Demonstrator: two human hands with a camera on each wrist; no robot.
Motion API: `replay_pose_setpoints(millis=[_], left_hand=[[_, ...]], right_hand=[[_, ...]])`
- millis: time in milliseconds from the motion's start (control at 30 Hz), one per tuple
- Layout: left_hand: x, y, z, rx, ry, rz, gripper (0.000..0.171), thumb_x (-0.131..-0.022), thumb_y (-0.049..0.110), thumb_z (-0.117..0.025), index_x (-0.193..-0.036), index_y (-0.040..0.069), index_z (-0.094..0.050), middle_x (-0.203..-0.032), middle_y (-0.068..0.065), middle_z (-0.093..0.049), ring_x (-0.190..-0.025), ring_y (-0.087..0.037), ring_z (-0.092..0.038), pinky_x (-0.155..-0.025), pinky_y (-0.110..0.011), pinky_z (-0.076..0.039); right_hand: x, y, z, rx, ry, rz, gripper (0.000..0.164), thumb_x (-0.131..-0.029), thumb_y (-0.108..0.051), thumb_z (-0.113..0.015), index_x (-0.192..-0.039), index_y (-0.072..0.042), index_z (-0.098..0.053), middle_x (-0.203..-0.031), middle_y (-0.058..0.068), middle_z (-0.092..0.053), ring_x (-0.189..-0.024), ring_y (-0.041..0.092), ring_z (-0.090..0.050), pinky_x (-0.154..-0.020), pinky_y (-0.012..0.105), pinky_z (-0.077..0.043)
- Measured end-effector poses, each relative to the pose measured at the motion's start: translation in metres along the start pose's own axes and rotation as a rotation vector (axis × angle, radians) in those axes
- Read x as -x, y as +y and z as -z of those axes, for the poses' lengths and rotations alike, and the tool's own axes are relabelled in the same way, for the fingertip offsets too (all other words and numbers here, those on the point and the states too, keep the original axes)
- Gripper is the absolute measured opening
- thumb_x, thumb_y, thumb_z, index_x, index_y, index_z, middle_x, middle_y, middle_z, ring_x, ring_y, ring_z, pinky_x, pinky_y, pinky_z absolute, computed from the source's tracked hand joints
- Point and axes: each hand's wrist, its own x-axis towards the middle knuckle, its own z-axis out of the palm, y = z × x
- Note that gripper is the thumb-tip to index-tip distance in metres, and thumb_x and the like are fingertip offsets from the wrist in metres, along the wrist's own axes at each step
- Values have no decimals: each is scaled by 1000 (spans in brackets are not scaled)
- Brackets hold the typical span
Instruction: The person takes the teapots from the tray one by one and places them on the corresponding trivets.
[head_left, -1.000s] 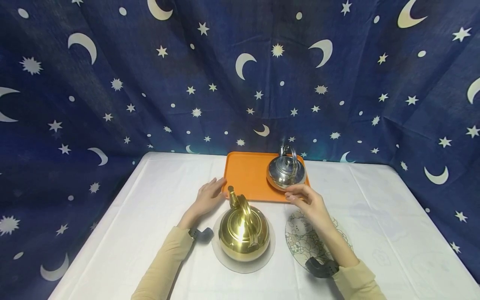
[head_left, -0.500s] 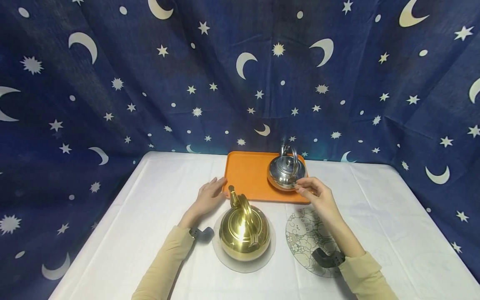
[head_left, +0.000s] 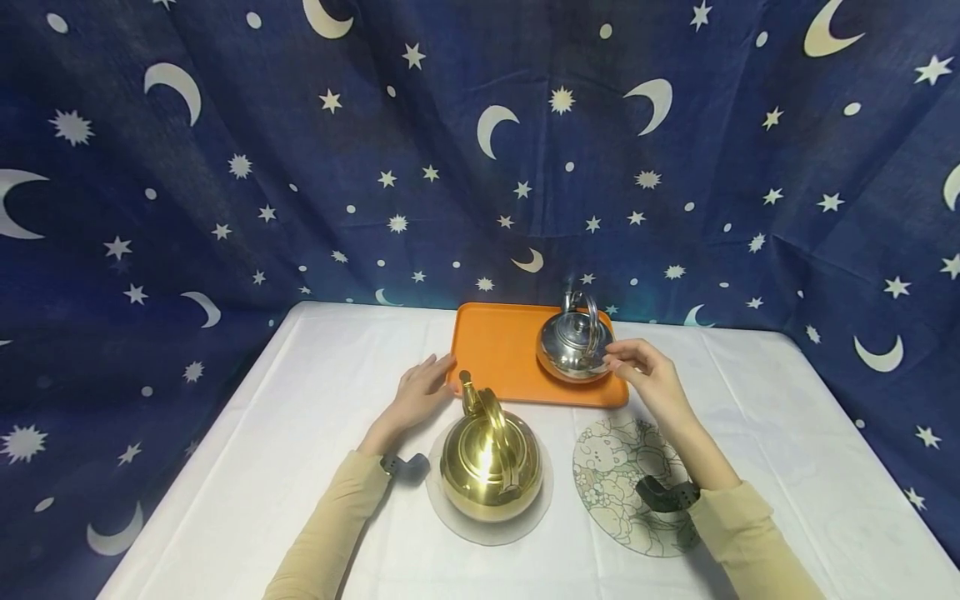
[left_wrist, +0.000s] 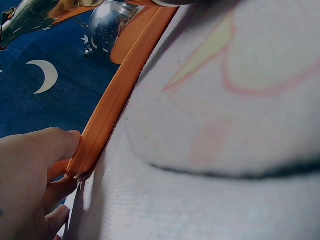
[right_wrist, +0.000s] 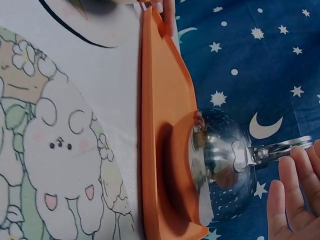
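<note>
An orange tray [head_left: 495, 342] lies at the back of the table. On its right part stands a silver teapot [head_left: 572, 358] with an arched handle, upright. My left hand [head_left: 420, 392] grips the tray's left edge near its front corner, as the left wrist view shows close up. Fingers extended and holding nothing, my right hand [head_left: 648, 375] is beside the teapot's right side; in the right wrist view its fingers [right_wrist: 295, 185] are close to the handle. Whether they touch it I cannot tell. A gold teapot [head_left: 480, 492] stands upright in front of the tray on a round pale mat [head_left: 487, 537].
An oval mat with cartoon animals [head_left: 615, 508] lies under my right forearm. White cloth [head_left: 360, 342] covers the table. A dark blue curtain [head_left: 337, 150] with moons and stars hangs behind its back edge.
My right hand has shifted right and slightly back, from the tray's front edge round to the silver teapot's right side. The left hand, tray and both teapots have stayed in place.
</note>
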Motion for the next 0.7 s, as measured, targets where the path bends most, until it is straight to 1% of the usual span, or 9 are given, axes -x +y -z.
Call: replay_pose_setpoints(millis=[233,467,700], left_hand=[[0,-1,0,-5,-3,-3,55,-97,30,-53,-146,11,-40,-154,-8,-39,-148,-32,-23,-119,-54,-12],[1,-1,0,6,-6,2,55,-97,29,-54,-146,10,-41,-154,-9,-39,-148,-32,-22,-119,-55,-11],[1,-1,1,-5,-9,-4,55,-97,31,-53,-146,10,-40,-154,-9,-38,-148,-33,-23,-119,-55,-11]], right_hand=[[-7,-3,2,-58,-2,-67,33,-95,-8,-54,-124,8,-52,-93,-21,-65,-89,-2,-61,-79,12,-48],[-14,-3,2,-71,3,-59,34,-96,-9,-54,-125,9,-51,-93,-22,-65,-89,-6,-60,-78,12,-49],[-23,-2,1,-83,21,-39,32,-95,-6,-53,-123,11,-50,-93,-21,-64,-89,-6,-61,-79,14,-51]])
